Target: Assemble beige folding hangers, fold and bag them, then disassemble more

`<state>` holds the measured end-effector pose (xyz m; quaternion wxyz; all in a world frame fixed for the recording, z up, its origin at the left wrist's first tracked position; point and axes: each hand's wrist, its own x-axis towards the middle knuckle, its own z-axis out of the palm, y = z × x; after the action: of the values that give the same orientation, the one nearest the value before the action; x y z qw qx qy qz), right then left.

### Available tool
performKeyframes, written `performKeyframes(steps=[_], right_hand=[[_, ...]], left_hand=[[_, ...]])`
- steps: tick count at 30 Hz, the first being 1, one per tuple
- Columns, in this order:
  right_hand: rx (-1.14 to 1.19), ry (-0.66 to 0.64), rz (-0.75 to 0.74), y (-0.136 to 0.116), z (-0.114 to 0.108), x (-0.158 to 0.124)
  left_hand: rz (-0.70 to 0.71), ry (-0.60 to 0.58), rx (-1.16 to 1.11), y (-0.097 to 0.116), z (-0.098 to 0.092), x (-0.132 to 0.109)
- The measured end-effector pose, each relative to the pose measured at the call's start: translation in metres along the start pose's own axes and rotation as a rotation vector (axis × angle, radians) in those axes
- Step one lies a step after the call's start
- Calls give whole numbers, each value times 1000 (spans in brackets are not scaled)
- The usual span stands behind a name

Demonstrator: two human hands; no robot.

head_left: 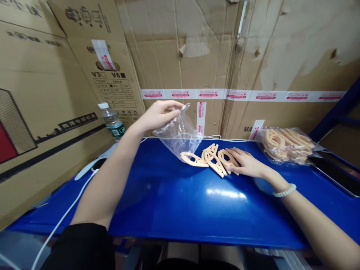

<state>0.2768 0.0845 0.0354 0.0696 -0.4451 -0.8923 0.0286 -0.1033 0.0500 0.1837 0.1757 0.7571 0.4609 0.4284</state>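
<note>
My left hand [159,114] is raised above the blue table [174,202] and pinches the top of a clear plastic bag [180,137], which hangs down to the surface. One peach plastic piece [193,159] lies at the bag's lower end, partly inside it. Several more peach pieces [215,156] lie in a loose row just to the right. My right hand [244,163] rests flat on them with fingers stretched out. A white bead bracelet [285,191] sits on that wrist.
A clear bag full of the same peach pieces [287,144] lies at the back right. A water bottle [112,122] stands back left. A white cable [67,213] trails down the left. Cardboard boxes [197,56] wall the back and left. A dark tray [337,172] sits far right.
</note>
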Motion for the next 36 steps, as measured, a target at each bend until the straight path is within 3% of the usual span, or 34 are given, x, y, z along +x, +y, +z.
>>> performKeyframes(steps=[4, 7, 11, 15, 17, 19, 22, 25, 28, 30, 32, 33, 36], right_hand=[[0, 61, -42, 0, -3, 2], [5, 100, -54, 0, -7, 4], [9, 138, -48, -1, -10, 4], [12, 160, -19, -3, -10, 1], [26, 172, -1, -6, -9, 0], [33, 178, 10, -12, -7, 0], [-4, 148, 32, -27, -2, -1], [-70, 109, 59, -43, 5, -3], [-108, 93, 64, -50, 10, -6], [-122, 78, 68, -51, 11, -8], [-145, 60, 91, -51, 11, -10], [-159, 53, 104, -52, 11, -11], [-179, 48, 119, -55, 10, -12]], left_hand=[[-116, 59, 2, -49, -47, -2], [-264, 166, 127, -100, -60, -10], [-380, 294, 287, -154, -36, -29], [-341, 382, 425, -173, 1, -51], [-276, 278, 437, -174, 15, -62], [-218, 87, 415, -174, 26, -72], [-207, -101, 392, -177, 39, -83], [-198, -106, 386, -180, 48, -85], [-125, 53, 380, -171, 51, -79], [-52, 190, 366, -154, 53, -77], [52, 247, 339, -127, 61, -81], [119, 217, 322, -111, 66, -86], [317, -34, 282, -68, 91, -111]])
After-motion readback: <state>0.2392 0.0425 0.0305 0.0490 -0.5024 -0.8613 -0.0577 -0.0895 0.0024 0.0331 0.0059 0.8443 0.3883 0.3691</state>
